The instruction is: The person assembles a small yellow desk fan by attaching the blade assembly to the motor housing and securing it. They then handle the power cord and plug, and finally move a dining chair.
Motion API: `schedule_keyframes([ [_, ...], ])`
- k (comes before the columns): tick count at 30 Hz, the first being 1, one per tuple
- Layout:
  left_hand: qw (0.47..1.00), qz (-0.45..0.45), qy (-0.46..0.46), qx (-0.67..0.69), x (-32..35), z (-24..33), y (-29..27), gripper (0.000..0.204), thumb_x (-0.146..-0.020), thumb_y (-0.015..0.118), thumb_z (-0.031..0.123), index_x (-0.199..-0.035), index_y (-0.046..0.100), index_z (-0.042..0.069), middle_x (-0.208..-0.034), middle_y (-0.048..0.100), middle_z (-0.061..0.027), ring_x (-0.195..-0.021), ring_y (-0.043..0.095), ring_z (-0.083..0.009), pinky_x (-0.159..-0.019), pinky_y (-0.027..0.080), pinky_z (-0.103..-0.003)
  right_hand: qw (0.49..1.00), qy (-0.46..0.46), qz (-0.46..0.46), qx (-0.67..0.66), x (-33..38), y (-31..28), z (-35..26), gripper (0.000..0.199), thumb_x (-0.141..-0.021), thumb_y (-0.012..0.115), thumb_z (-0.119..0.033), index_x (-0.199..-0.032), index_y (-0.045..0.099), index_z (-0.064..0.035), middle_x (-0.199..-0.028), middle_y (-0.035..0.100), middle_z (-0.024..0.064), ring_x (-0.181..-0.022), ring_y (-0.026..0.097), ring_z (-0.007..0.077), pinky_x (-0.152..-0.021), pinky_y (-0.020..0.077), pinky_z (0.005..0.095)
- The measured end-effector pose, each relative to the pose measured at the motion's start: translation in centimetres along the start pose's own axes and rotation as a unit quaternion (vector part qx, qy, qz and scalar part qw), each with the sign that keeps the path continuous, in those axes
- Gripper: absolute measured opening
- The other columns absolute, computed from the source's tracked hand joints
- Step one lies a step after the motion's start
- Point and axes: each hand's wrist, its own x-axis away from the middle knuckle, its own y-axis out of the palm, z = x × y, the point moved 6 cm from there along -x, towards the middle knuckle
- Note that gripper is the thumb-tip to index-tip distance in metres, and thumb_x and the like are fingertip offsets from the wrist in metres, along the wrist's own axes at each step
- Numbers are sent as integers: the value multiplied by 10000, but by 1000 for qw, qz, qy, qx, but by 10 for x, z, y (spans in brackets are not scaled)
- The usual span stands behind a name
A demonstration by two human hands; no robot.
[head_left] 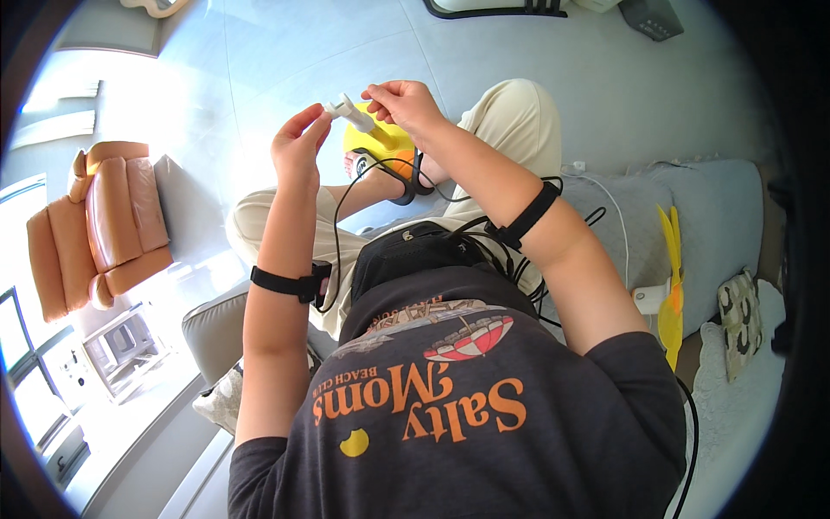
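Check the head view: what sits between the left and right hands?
A small white part bridges them, pinched by left hand and right hand; a yellow piece shows just below.

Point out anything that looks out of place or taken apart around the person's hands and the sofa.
A yellow fan blade lies loose on the grey sofa, detached. Both the left hand and the right hand pinch a small white part over a yellow housing.

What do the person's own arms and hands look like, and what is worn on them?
Both hands, the left hand and the right hand, are bare, with no gloves or rings visible. Each forearm carries a black strap: the left band holds a small black box, and the right band is plain. Thin black cables run from them. Short dark grey T-shirt sleeves cover the upper arms.
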Motion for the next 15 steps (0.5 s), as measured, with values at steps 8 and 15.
schedule_keyframes([
  [8,998,-8,-6,60,-3,-4,-6,325,-861,699,-15,-1167,608,-77,-1120,640,-156,-1007,648,-207,-906,564,-269,994,-13,-15,-107,-2,6,7,231,-935,634,-88,-1130,656,35,-1040,706,140,-943,688,159,-842,558,229],
  [15,998,-11,-9,55,-2,-5,-6,385,-866,692,-21,-1225,571,-86,-1143,624,-163,-1016,642,-204,-916,560,-257,996,-68,5,-61,-6,12,7,230,-911,658,-74,-1111,667,38,-1005,717,133,-914,702,176,-790,563,238],
])
